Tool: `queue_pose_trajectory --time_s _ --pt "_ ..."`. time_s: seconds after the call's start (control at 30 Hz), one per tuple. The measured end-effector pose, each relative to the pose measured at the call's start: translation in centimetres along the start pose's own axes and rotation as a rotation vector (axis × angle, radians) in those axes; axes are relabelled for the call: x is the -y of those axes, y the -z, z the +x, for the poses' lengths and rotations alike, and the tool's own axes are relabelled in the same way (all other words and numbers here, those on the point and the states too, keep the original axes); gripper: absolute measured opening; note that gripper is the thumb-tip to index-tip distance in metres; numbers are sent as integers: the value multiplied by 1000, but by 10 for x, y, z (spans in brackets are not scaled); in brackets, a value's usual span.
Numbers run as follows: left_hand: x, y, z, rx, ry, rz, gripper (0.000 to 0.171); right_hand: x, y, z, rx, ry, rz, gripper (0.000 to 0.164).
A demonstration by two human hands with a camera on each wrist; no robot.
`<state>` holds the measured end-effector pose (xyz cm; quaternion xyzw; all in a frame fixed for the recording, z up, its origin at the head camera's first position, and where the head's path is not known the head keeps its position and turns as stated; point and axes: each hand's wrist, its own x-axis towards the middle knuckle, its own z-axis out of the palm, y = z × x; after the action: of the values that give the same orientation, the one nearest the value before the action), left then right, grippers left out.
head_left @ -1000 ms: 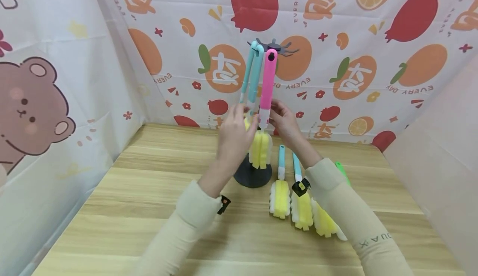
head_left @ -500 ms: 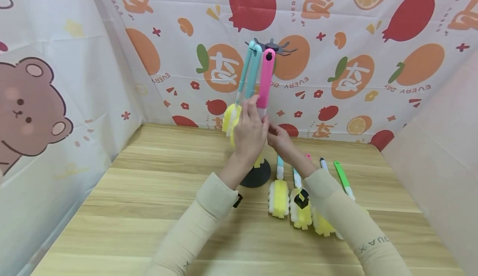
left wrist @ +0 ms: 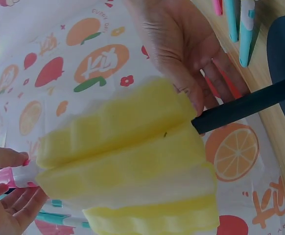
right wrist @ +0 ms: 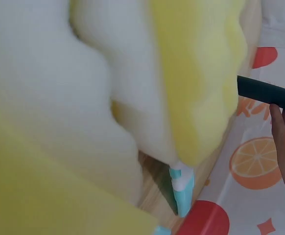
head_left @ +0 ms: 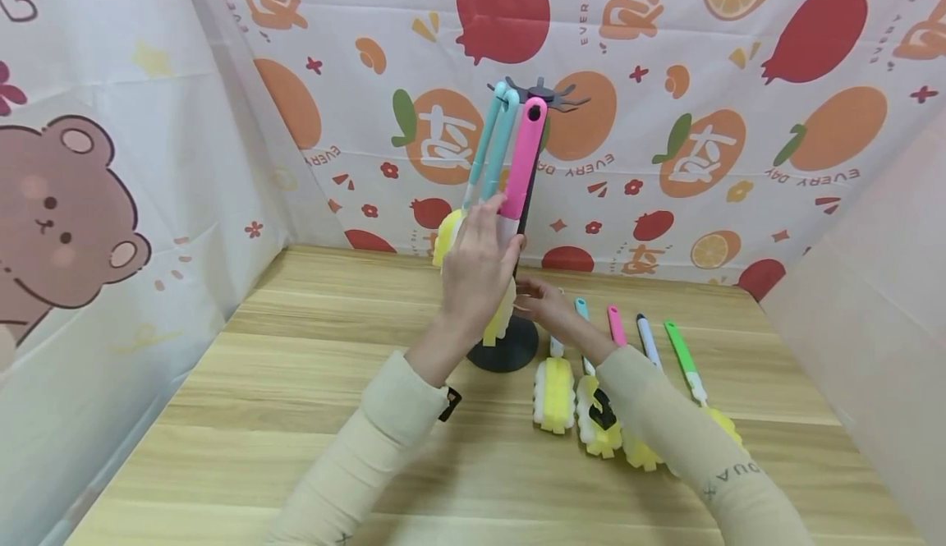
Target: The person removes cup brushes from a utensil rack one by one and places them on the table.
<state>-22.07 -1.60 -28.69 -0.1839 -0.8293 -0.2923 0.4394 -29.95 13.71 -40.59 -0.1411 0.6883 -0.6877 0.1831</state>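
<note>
My left hand (head_left: 476, 271) grips the white neck of a pink-handled sponge bottle brush (head_left: 525, 156), which hangs by its hole from the dark stand's top hooks (head_left: 565, 103). The left wrist view shows those fingers around the neck, just past its yellow-and-white sponge head (left wrist: 128, 142). Lower down, my right hand (head_left: 545, 304) holds the stand's black pole (left wrist: 245, 105), its fingers passing behind it; the sponge partly hides the grip. Two blue-handled brushes (head_left: 501, 148) hang to the left of the pink one.
On the wooden table right of the stand's round base (head_left: 510, 349) lies a row of sponge brushes, including a blue-handled one (head_left: 554, 394) and a green-handled one (head_left: 683, 357). My right forearm covers part of the row. Printed cloth (head_left: 687, 160) stands behind.
My left hand has moved onto the pink brush's neck, and the brush now tilts left. My right hand has slid lower along the pole.
</note>
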Motion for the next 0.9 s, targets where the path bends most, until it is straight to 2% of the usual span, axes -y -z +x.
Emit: queue_pose_trajectory --time_s 0.27,0.67,0.9 --pt "1 3 2 -6 -21 -6 52 4 -4 2 -50 -87 68 39" --pt "0 7 2 0 -9 -72 49 5 -12 0 -130 -95 152 40" --pt "-3 14 3 31 15 -122 48 2 -12 -2 -134 -122 133 41"
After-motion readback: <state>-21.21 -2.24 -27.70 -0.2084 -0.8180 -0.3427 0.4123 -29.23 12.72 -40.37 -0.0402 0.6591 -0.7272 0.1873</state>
